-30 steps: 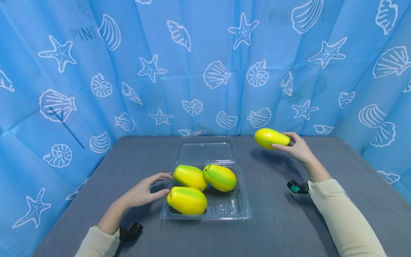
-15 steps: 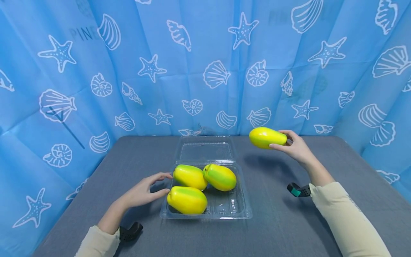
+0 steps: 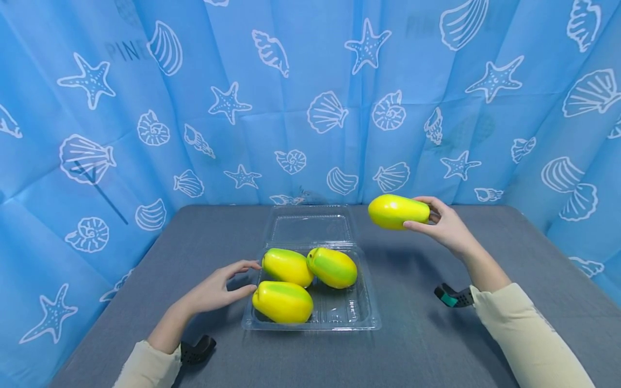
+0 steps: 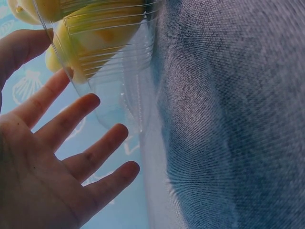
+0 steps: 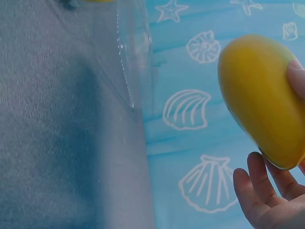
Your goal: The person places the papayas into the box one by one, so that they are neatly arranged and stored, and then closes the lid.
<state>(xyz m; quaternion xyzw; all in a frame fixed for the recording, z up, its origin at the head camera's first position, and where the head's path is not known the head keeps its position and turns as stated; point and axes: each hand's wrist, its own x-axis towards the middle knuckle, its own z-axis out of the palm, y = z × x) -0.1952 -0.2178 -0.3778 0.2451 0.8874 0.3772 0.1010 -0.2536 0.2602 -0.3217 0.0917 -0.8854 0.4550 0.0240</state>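
My right hand [image 3: 443, 226] grips a yellow-green papaya [image 3: 395, 212] by its right end, above the table at the back right; the right wrist view shows the same papaya [image 5: 259, 95] between thumb and fingers. Three more papayas lie in a clear plastic clamshell box [image 3: 366, 318]: one at the front left [image 3: 283, 303], one behind it [image 3: 288, 268], one at the back right [image 3: 332, 268]. My left hand [image 3: 218, 288] is at the box's left side with fingers spread, thumb and fingertips right at the rim; in the left wrist view the fingers [image 4: 71, 124] are straight.
The box's lid [image 3: 310, 229] lies folded back behind it. A grey cloth covers the table [image 3: 204, 231]. Behind hangs a blue curtain [image 3: 291, 108] with white shells and starfish. A black strap piece sits at each wrist, such as the right one [image 3: 453, 296].
The right hand has carried its papaya leftward, towards the box, slightly up and then down again. The left hand, the box and the three papayas in it have stayed put.
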